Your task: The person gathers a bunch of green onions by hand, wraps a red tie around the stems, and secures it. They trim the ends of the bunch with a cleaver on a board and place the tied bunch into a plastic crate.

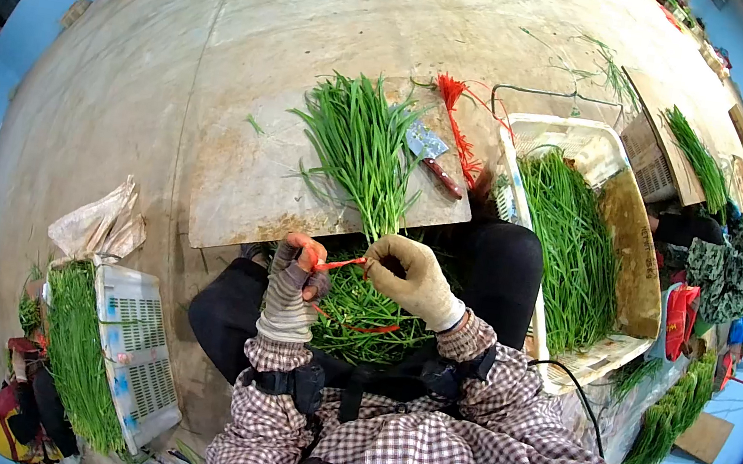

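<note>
A bunch of garlic chives lies on a board, its pale stem ends reaching over the near edge. My right hand, in a beige glove, is closed at those stem ends and pinches one end of a red tie. My left hand, in a striped glove with bare fingertips, is closed on the tie's other part, a loose length hanging below. The tie is stretched between both hands. Whether it passes around the stems is hidden. Below lie loose green chives in my lap.
On the board sit a knife with a dark red handle and a bundle of red ties. A white basket of chives stands at my right. Another crate is at left. People sit at both sides.
</note>
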Available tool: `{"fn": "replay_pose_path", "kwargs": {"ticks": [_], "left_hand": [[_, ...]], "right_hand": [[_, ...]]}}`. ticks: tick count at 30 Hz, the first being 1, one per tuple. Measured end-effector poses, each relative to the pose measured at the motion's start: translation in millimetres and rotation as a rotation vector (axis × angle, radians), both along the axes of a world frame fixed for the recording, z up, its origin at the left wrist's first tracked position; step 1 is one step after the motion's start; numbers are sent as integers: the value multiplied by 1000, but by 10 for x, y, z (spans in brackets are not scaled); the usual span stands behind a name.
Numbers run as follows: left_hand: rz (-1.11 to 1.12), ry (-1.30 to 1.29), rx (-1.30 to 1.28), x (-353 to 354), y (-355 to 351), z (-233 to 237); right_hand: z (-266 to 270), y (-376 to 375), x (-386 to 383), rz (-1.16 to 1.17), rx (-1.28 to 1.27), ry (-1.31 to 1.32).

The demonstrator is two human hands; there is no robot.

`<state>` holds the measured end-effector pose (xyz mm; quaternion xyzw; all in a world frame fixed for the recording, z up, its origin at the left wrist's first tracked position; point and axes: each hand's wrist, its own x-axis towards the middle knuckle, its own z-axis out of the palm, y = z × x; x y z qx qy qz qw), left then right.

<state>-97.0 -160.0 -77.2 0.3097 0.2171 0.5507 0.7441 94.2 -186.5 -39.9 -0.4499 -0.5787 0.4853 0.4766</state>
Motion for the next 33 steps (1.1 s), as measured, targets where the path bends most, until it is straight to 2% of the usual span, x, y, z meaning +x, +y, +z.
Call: {"fn": "replay_pose_path", "kwargs": {"ticks": [3, 4, 6, 7, 9, 11, 12, 14, 16, 19, 22, 23, 25, 26, 29, 31, 33], "left_hand": [[19, 12, -66, 29, -2, -24], [99, 177, -35, 52, 1, -36], [223, 542, 67, 106, 5, -11], [226, 541, 64, 123, 4, -9], [225, 558, 6, 144, 5, -6], [265, 515, 36, 121, 25, -52], [231, 403, -2, 104, 28, -44], [168, 266, -77, 58, 17, -15], [114, 264, -95, 53, -6, 20], [32, 261, -84, 75, -27, 26], [-114, 616, -11, 68, -2, -20], [-111, 611, -13, 89, -14, -20], [-53, 686, 163, 168, -48, 5], [-75, 771, 76, 183, -61, 37], [-78, 863, 129, 185, -52, -85], [-118, 861, 83, 180, -53, -112], [-89, 797, 161, 180, -59, -170]], "right_hand": [[-9, 10, 29, -46, 66, -115], [-7, 16, 39, -43, 66, -115], [4, 26, 59, 5, 376, -256], [28, 24, 64, 9, 375, -257], [91, 24, 75, -25, 432, -477], [42, 46, 118, -36, 416, -544], [-4, 55, 138, -52, 397, -609], [-143, 68, 149, -49, 365, -573], [-201, 55, 142, -45, 274, -514], [-272, 84, 118, -33, 228, -569], [-248, 143, 119, -18, 274, -618], [-233, 170, 121, -10, 294, -641], [-155, 240, 128, 7, 320, -675], [-132, 273, 135, 55, 358, -733], [-49, 334, 108, 127, 397, -824], [-18, 366, 75, 176, 435, -874], [-15, 372, 29, 195, 426, -936]]}}
